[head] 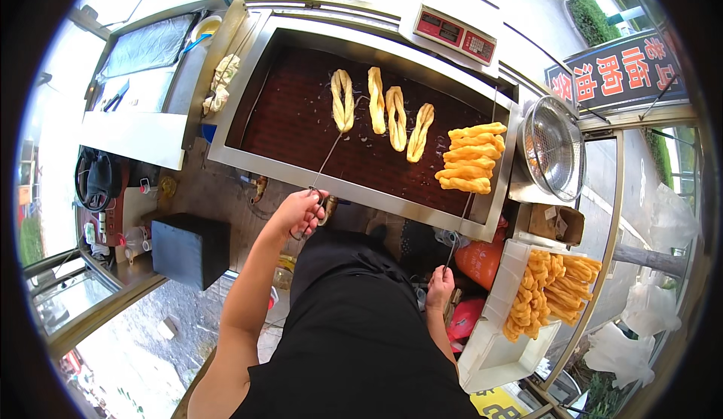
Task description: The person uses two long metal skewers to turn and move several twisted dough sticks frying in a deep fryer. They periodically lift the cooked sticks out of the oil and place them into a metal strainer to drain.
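Observation:
My left hand (pixel 302 212) holds a thin metal rod (pixel 329 159) by its looped dark handle, over the near rim of a steel frying vat (pixel 361 190). The rod's far end meets the leftmost pale dough loop (pixel 342 100) in the dark oil (pixel 294 108). Several paler yellow dough strips (pixel 396 118) float to its right. My right hand (pixel 439 288) grips a second metal rod (pixel 466 212), which runs up to a row of golden fried dough sticks (pixel 471 159) at the vat's right end. Whether the rod passes through them, I cannot tell.
Right of the vat sits a wire strainer (pixel 552 147) over a metal bowl. White plastic crates (pixel 497 357) hold piled fried dough (pixel 551 292). A digital scale (pixel 454 34) stands behind the vat. An orange gas cylinder (pixel 477 261) and a dark box (pixel 189 249) are below.

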A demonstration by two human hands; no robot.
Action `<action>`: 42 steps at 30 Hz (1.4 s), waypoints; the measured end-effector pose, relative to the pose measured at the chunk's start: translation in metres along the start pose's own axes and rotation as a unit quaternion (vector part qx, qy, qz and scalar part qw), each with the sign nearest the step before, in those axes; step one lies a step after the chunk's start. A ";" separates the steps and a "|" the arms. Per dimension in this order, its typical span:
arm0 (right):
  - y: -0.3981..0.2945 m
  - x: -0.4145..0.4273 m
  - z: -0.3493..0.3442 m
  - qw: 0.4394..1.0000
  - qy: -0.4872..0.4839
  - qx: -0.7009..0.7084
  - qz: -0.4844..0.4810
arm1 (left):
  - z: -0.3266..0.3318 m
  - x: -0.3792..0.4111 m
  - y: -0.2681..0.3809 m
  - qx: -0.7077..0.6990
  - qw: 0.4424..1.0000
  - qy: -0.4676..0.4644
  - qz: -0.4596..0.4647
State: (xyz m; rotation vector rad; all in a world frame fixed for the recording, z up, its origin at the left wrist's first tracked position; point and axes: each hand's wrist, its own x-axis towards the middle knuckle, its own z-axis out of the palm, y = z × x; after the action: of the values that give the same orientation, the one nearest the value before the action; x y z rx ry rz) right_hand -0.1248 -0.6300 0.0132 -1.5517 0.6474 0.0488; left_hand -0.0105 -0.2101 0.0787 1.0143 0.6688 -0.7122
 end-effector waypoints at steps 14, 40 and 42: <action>-0.005 0.001 0.001 1.000 -0.003 -0.005 -0.006 | -0.022 0.000 -0.002 0.002 1.000 0.012 0.015; 0.004 -0.007 -0.011 1.000 0.014 0.008 0.002 | 0.077 0.034 -0.015 0.286 0.957 0.001 0.037; 0.007 -0.007 -0.013 1.000 0.011 0.004 -0.005 | 0.090 0.040 -0.014 0.330 0.943 0.003 0.037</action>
State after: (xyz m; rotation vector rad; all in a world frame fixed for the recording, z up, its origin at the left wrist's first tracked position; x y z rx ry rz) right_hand -0.1377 -0.6389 0.0114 -1.5507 0.6565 0.0203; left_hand 0.0176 -0.3059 0.0743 1.6474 0.3908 -0.8922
